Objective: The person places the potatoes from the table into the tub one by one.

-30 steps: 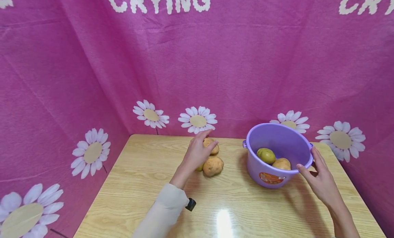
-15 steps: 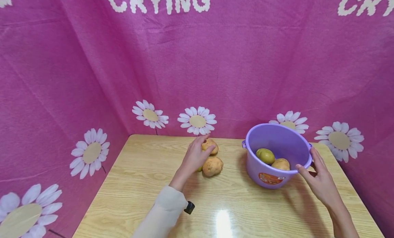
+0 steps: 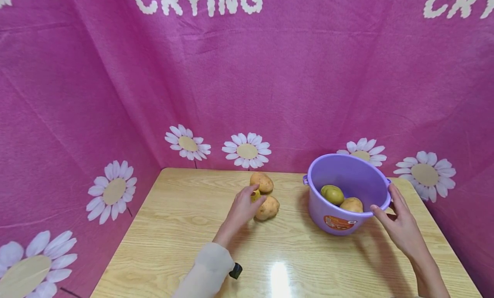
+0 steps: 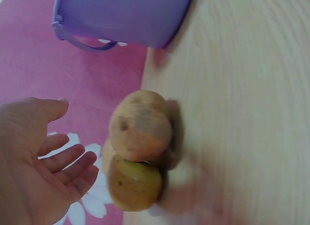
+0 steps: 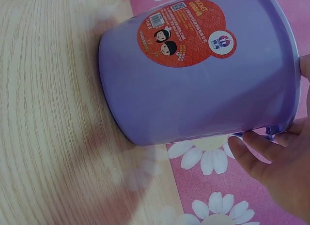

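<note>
My left hand (image 3: 240, 209) hovers beside a small group of produce on the table, thumb and fingers spread and loosely bent. The left wrist view shows a gap between the fingers and the near potato (image 4: 140, 126). Next to that potato lies a speckled yellow-green fruit (image 4: 134, 185), partly covered by my hand in the head view. A second potato (image 3: 262, 182) lies behind them. On the right, my right hand (image 3: 401, 225) grips the rim of a purple bucket (image 3: 328, 216), thumb at the rim, fingers outside. Inside are green fruit (image 3: 332, 195) and a potato (image 3: 352, 204).
The wooden table (image 3: 162, 246) ends at a pink curtain (image 3: 285, 96) with white daisies, which also hangs along both sides. An orange label (image 5: 184, 36) is on the bucket's front. Its handle (image 4: 87, 45) hangs down on the far side.
My left hand has drawn back from over the far potato towards the front, so that potato and part of the yellow-green fruit show. The right hand and the bucket have stayed put.
</note>
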The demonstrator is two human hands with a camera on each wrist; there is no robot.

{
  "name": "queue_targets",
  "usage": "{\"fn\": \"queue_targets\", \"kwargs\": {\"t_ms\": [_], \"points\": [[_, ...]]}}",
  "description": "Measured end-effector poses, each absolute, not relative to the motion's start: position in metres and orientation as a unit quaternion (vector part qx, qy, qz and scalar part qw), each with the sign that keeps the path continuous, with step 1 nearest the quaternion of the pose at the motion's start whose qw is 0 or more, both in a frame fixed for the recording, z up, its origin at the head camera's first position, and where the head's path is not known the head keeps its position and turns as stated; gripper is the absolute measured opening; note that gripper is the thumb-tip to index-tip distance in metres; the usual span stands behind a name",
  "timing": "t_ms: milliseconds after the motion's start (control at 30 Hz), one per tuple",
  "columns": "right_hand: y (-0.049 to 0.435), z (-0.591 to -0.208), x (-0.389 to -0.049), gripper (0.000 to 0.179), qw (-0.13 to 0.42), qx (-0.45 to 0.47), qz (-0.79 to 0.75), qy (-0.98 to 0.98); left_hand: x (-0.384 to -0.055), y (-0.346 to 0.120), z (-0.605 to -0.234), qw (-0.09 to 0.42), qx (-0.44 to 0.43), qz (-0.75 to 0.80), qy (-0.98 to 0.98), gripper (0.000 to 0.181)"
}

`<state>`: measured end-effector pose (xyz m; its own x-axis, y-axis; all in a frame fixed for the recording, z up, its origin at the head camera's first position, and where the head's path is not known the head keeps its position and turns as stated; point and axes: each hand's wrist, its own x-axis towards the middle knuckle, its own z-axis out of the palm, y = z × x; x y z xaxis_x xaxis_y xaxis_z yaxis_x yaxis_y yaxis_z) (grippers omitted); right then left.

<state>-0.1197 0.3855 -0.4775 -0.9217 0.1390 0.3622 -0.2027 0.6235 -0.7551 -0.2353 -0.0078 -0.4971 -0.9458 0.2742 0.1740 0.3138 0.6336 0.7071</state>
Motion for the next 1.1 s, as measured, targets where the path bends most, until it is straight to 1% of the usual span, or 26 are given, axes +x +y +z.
{"fn": "queue_targets", "kwargs": {"t_ms": [400, 600, 800, 933, 1100], "points": [[0.384, -0.477, -0.119, 0.076, 0.197, 0.021, 0.436, -0.878, -0.227, -0.007, -0.521, 0.014, -0.168, -0.38, -0.909, 0.05], [0.384, -0.476, -0.119, 0.077, 0.195, 0.017, 0.436, -0.879, -0.224, -0.002, -0.526, 0.019, -0.169, -0.368, -0.914, 0.049], [0.385, -0.477, -0.119, 0.077, 0.195, 0.018, 0.436, -0.878, -0.218, 0.006, -0.53, 0.01, -0.173, -0.363, -0.916, 0.049], [0.384, -0.477, -0.119, 0.077, 0.195, 0.019, 0.437, -0.878, -0.214, 0.012, -0.535, 0.027, -0.177, -0.36, -0.916, 0.048], [0.384, -0.476, -0.119, 0.076, 0.195, 0.019, 0.436, -0.878, -0.213, 0.019, -0.547, 0.065, -0.183, -0.358, -0.913, 0.049]]}}
